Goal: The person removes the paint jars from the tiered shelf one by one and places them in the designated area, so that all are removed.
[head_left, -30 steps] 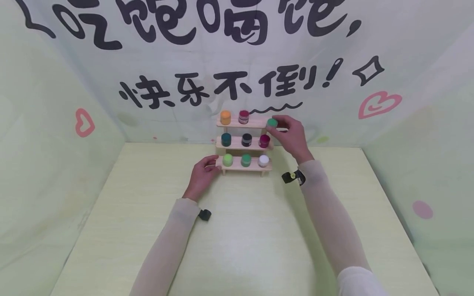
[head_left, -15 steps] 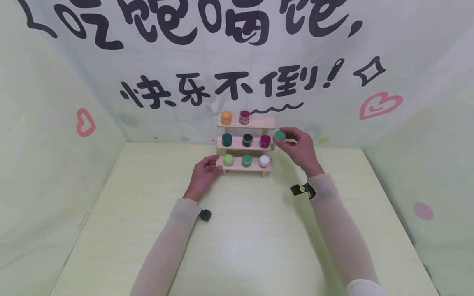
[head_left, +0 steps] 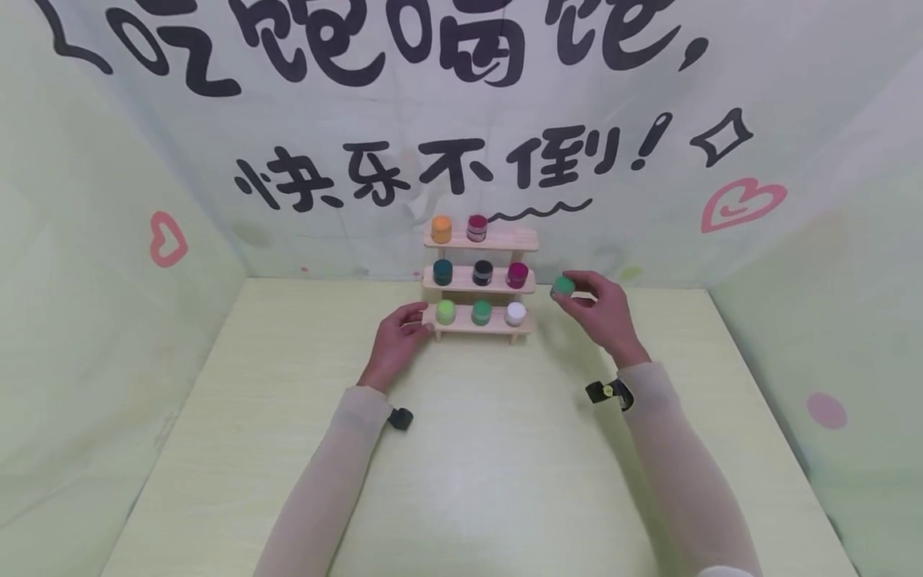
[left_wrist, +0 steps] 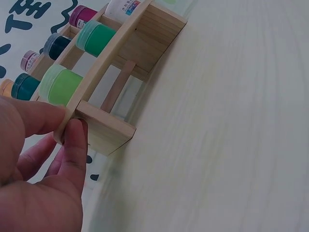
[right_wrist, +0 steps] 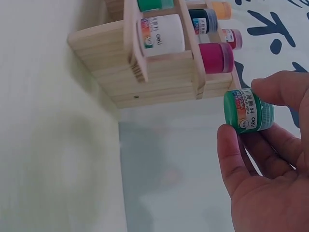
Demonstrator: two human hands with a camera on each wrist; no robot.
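A three-tier wooden rack (head_left: 497, 327) stands at the back of the table with small paint jars on its steps. My left hand (head_left: 395, 340) pinches the left end of the bottom step between thumb and fingers, beside a light green paint jar (left_wrist: 63, 86). To the right of the rack, my right hand (head_left: 602, 312) holds a green paint jar (right_wrist: 247, 111) by its sides, apart from the rack. The bottom step also bears another green jar (head_left: 481, 312) and a white jar (right_wrist: 161, 36). On the top step are an orange jar (head_left: 441, 230) and a dark red jar (head_left: 477, 228), both towards the left.
The middle step carries a teal jar (head_left: 443, 272), a black jar (head_left: 482, 273) and a magenta jar (head_left: 517, 276). Behind the rack rises a pale cloth backdrop (head_left: 324, 240) with black lettering. The light table (head_left: 461, 449) stretches in front.
The right hand has carried the green paint jar away from the right end of the top step, moving right and down. The left hand keeps its hold on the rack.
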